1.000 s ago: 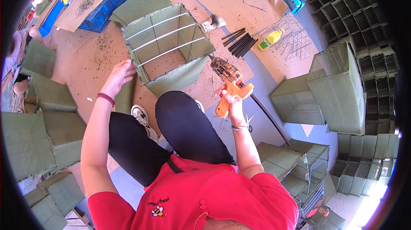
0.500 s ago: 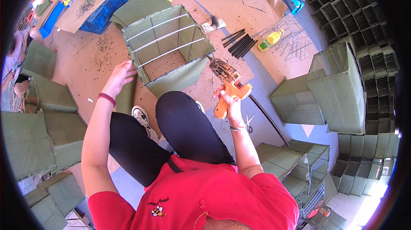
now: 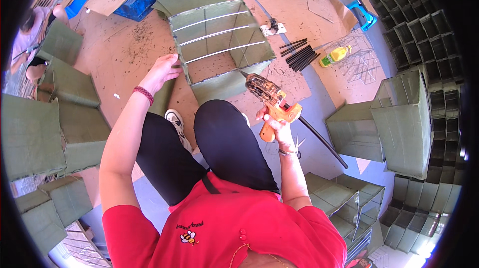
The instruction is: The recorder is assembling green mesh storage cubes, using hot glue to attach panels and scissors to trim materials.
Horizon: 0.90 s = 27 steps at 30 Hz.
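Observation:
My right hand (image 3: 279,131) is wrapped round the handle of an orange hot glue gun (image 3: 270,99), its front streaked dark. A long black glue stick (image 3: 324,142) runs out of its back. The nozzle points at the near edge of an open green fabric-covered box (image 3: 219,88); whether it touches I cannot tell. White rods (image 3: 222,32) cross the box's open top. My left hand (image 3: 163,72) is at the box's left side, fingers stretched toward its edge; contact is unclear.
Black glue sticks (image 3: 302,57) and a yellow-green bottle (image 3: 335,56) lie to the right. Scissors (image 3: 298,147) lie beside my right wrist. Stacked green boxes (image 3: 401,118) stand on both sides. A blue crate (image 3: 144,3) is at the far left, near another person (image 3: 32,33).
The view has shifted, so the surroundings appear farther right. Relative to the box, the glue gun has moved left along the near edge, away from the right corner. My left hand stays beside the box.

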Motion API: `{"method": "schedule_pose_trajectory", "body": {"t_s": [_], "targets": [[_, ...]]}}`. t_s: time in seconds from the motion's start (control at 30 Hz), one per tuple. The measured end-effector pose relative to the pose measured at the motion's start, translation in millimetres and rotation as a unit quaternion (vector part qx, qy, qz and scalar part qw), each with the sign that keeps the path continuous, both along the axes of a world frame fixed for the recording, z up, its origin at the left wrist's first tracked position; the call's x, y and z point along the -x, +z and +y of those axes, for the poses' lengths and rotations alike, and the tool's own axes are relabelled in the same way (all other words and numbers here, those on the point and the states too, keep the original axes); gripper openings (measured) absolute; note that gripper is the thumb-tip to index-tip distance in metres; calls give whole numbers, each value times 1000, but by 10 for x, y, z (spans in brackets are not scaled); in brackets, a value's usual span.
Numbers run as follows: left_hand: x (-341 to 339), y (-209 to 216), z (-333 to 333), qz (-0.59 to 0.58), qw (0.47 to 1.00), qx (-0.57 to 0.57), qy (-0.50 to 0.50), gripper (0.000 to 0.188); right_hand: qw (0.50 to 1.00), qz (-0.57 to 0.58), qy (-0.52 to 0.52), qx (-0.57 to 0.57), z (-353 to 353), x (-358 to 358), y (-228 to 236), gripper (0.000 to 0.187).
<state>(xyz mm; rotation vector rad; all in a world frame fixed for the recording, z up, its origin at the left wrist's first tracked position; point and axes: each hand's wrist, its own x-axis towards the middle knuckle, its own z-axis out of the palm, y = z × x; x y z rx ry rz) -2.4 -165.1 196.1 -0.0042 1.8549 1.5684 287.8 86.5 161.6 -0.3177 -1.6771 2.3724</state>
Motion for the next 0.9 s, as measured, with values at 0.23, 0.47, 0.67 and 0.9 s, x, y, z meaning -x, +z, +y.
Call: {"method": "schedule_pose_trajectory", "body": {"t_s": [0.23, 0.47, 0.67, 0.9], "targets": [[7, -59, -39, -1, 1000, -8, -7, 44, 997, -32, 60, -22, -176, 126, -73, 20], [1, -41, -11, -12, 1000, -10, -24, 45, 994, -31, 99, -40, -257, 219, -71, 23], [-27, -8, -24, -12, 1000, -12, -18, 45, 994, -52, 80, -45, -300, 192, -50, 17], [-29, 1, -16, -11, 1000, -13, -21, 46, 999, -35, 32, 9, -201, 66, -99, 18]]}}
